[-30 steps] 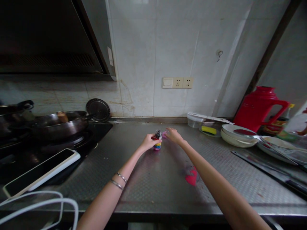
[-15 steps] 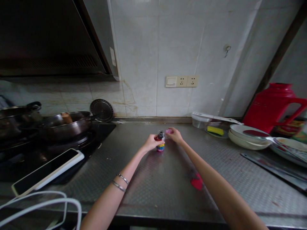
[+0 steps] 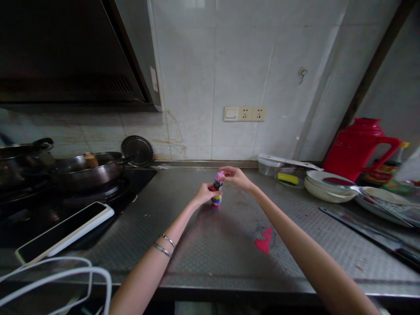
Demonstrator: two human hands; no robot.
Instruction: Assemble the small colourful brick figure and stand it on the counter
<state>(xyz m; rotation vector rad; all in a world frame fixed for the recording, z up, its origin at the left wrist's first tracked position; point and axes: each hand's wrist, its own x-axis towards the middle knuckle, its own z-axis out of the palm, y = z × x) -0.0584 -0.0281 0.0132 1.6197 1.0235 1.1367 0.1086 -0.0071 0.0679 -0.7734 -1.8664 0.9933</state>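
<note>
A small bottle [image 3: 216, 200] with a colourful lower part and a dark neck stands upright on the metal counter [image 3: 197, 245]. My left hand [image 3: 204, 194] is closed around its side from the left. Over the bottle's top, my right hand [image 3: 234, 176] pinches a small pink cap [image 3: 219, 176] with a rounded, figure-like shape. The cap is at the neck; whether it is seated on it I cannot tell. Nearer me on the counter lies a red, jagged-edged patch [image 3: 264, 240] beside my right forearm.
At left are a pan [image 3: 88, 173] on the stove, a phone-like device [image 3: 65, 234] and white cables [image 3: 98, 272]. To the right stand a clear tub [image 3: 268, 166], a yellow sponge [image 3: 288, 178], stacked bowls [image 3: 328, 192], a red thermos [image 3: 356, 151] and a long dark-edged blade [image 3: 361, 229].
My right hand has brought the pink cap leftward from beside the bottle to its top. The left hand keeps its hold on the bottle. The view has shifted slightly.
</note>
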